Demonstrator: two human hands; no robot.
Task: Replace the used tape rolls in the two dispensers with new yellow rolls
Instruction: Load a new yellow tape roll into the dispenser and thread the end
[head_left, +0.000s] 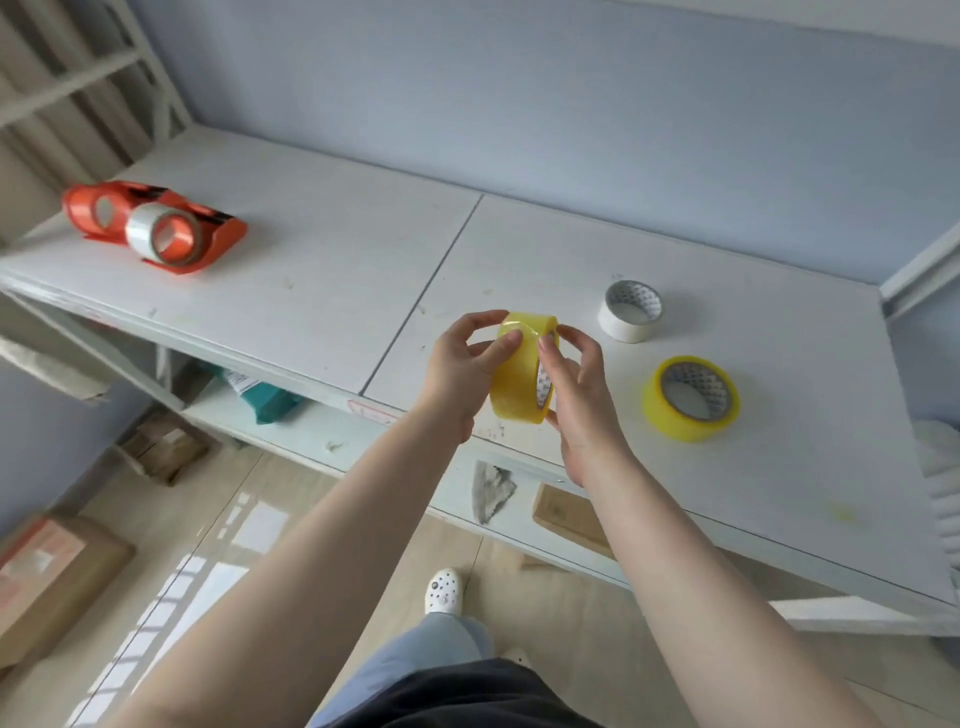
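Observation:
I hold a yellow tape roll (519, 374) upright above the front edge of the white shelf top (322, 291). My left hand (462, 364) grips its left side, thumb on the outer band. My right hand (576, 384) grips its right side, with fingertips at the top of the band. A second yellow roll (691, 399) lies flat to the right. A nearly spent white roll (630, 310) lies behind it. Two orange dispensers (156, 223) lie together at the far left, one with a clear tape roll (161, 236) on it.
The shelf top backs onto a blue wall. Below it, a lower shelf (322, 441) holds a teal packet (270, 402) and a brown box (569, 514). Cardboard boxes (57, 582) sit on the tiled floor at left. My white shoe (444, 592) shows below.

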